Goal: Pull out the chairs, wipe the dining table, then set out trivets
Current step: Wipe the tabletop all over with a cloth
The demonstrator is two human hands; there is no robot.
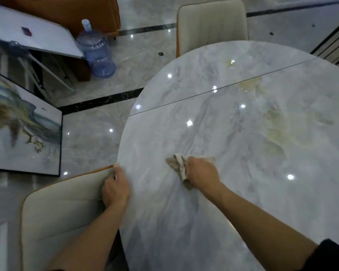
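Step in hand: wiping the worktop [243, 192]; trivets not in view, so that step looks untouched. Right grip [201, 171] is closed on a crumpled cloth [179, 166], pressing it flat on the worktop near the left rim, forearm stretched out over the surface, palm down. Left grip [115, 189] sits at the worktop rim, just beside the near chair [63, 212] back, fingers curled downward; can't tell whether they hold the rim or the chair. Yellowish stains [272, 133] lie further right and toward the far chair [211, 22], well apart from the cloth. Next move likely calls for sweeping the cloth rightward across those stains, with firm pressure and probably a longer reach or a step round.
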